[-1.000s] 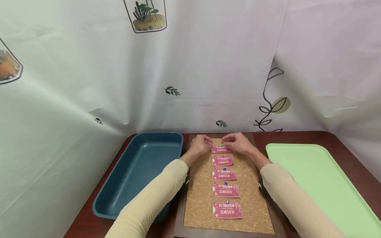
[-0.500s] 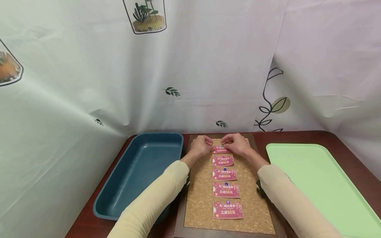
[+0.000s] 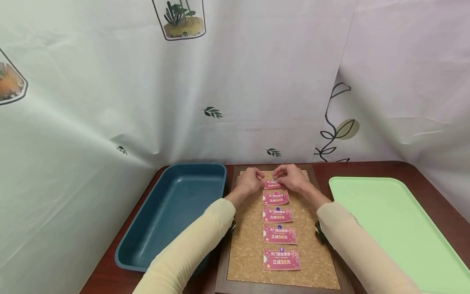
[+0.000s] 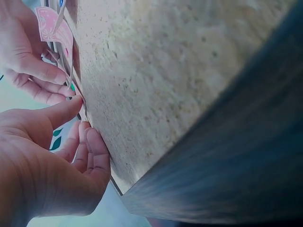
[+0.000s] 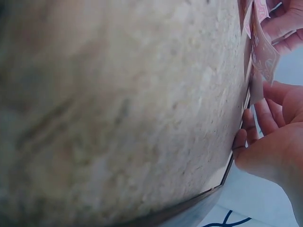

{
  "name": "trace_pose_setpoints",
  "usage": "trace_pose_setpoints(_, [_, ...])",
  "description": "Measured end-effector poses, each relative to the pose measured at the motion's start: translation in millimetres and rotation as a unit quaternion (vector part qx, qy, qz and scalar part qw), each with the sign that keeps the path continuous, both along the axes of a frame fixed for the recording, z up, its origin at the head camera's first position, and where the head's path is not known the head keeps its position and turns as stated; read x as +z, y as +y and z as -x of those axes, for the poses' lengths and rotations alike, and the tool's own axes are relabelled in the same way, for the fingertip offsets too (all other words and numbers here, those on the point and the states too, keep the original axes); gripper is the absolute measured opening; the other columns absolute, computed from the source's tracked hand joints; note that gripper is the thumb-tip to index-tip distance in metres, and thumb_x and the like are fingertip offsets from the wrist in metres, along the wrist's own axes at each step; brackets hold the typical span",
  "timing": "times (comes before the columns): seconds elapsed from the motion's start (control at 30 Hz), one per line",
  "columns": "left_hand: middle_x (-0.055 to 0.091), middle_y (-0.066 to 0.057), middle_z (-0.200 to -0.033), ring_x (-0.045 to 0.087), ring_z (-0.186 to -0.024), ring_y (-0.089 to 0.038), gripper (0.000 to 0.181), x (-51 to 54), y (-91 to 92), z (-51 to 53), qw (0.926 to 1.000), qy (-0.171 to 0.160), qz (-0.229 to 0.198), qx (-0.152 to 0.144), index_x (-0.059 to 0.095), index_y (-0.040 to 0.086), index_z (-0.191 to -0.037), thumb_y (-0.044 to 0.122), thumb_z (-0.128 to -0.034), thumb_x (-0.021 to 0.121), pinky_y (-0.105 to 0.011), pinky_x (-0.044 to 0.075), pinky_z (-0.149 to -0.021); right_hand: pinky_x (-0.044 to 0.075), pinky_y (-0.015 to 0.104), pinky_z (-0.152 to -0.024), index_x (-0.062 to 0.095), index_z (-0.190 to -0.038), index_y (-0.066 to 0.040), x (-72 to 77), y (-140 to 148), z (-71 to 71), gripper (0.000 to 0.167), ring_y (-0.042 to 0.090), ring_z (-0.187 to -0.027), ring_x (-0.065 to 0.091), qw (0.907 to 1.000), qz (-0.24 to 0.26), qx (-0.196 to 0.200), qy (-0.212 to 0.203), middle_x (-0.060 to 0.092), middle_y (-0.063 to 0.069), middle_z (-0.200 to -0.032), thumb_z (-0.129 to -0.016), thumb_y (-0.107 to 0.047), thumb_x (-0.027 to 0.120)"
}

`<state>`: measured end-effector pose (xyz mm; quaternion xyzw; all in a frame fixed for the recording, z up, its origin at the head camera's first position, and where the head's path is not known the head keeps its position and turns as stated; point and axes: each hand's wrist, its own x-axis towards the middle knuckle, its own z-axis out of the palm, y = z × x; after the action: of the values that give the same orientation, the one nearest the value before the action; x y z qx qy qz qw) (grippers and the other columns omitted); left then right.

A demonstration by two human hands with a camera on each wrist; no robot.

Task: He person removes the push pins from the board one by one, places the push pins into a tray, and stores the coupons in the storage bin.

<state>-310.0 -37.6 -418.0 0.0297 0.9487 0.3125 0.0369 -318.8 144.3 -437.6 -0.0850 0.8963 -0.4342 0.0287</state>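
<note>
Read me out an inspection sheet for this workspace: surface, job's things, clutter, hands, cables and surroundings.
Surface: framed cork board on a red-brown table.
Job's things: five coupons in a column up the board; the nearest four have pins at their upper edges. A green pin shows by the farthest coupon.
Clutter: nothing seen.
Hands: left hand at the farthest coupon's left edge, right hand at its right; grip unclear for both.
Cables: nothing seen.
Surroundings: basin left of the board, tray right, printed curtain behind.
</note>
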Motion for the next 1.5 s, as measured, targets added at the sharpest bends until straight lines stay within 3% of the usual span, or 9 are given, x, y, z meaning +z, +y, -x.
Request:
trace_pose_setpoints(0.4, [0.066, 0.003, -0.085, 0.059, -0.079, -0.015, 0.015, 1.6, 0.5, -1.6, 0.9998, -0.015, -0.009, 0.007, 0.076, 0.013, -0.109, 0.019, -0.0968, 0.081, -0.038, 0.046, -0.087, 0.049, 0.032, -0.078, 0.075, -0.111, 0.000, -0.3, 2.1, 1.1, 0.014, 0.024, -0.095, 0.066, 0.9994, 0.020, -0.019, -0.018, 0.076, 0.013, -0.102, -0.100, 0.002, 0.067])
trace_pose_setpoints(0.83, [0.066, 0.004, -0.086, 0.058, -0.081, -0.015, 0.015, 0.7, 0.2, -0.6, 0.9998, -0.016, -0.002, 0.010, 0.076, 0.015, -0.109, 0.020, -0.0965, 0.081, -0.038, 0.044, -0.087, 0.050, 0.047, -0.092, 0.079, -0.111, -0.004, -2.1, 2.2, 1.4, 0.017, 0.028, -0.098, 0.065, 0.9999, -0.011, -0.007, -0.007, 0.076, 0.012, -0.108, -0.097, 0.000, 0.070])
trace_pose_setpoints(1.2, [0.065, 0.003, -0.086, 0.058, -0.083, -0.017, 0.014, 0.6, -0.4, -2.0, 0.9997, -0.022, -0.009, 0.008, 0.075, 0.014, -0.109, 0.020, -0.0972, 0.081, -0.041, 0.044, -0.089, 0.051, 0.043, -0.089, 0.083, -0.109, -0.007, -1.3, 1.0, 2.5, 0.017, 0.024, -0.095, 0.064, 0.9992, -0.041, -0.002, -0.002, 0.078, 0.012, -0.109, -0.098, -0.002, 0.072])
trace_pose_setpoints(1.5, [0.065, 0.003, -0.086, 0.058, -0.082, -0.016, 0.013, 0.3, -0.9, -0.4, 0.9999, -0.016, -0.003, 0.004, 0.075, 0.015, -0.107, 0.020, -0.0967, 0.081, -0.038, 0.045, -0.086, 0.051, 0.049, -0.096, 0.084, -0.108, -0.008, -0.5, 0.2, 3.5, 0.015, 0.027, -0.104, 0.068, 0.9982, -0.060, 0.005, 0.008, 0.078, 0.013, -0.112, -0.098, -0.003, 0.073])
